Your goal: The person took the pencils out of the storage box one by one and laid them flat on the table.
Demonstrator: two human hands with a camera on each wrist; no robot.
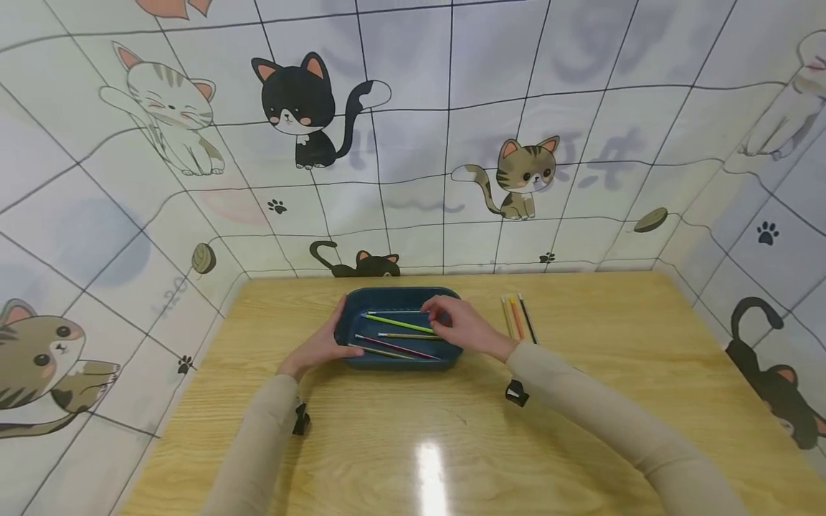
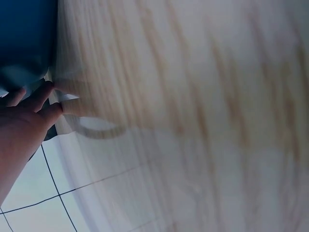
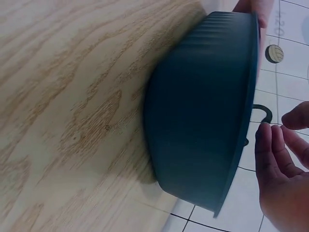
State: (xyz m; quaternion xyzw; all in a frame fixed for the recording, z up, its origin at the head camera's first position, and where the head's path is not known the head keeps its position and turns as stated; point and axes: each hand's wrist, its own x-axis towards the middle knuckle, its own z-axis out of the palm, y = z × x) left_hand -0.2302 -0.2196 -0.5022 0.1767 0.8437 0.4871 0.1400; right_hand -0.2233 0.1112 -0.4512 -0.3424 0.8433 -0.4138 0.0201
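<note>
Nearby, loose pencils (image 1: 517, 319) right of the tray (image 1: 400, 364), beyond the right sleeve (image 1: 594, 401)

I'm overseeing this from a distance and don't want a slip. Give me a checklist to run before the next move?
1. Tray steadied: ok, the left hand grips its left end.
2. Right hand free: ok, no hold on anything shows in the right wrist view.
3. Nothing left outside: not ok, three pencils lie on the table.
4. Green pencil's right end clear: cannot tell, hidden at the right hand.
</note>
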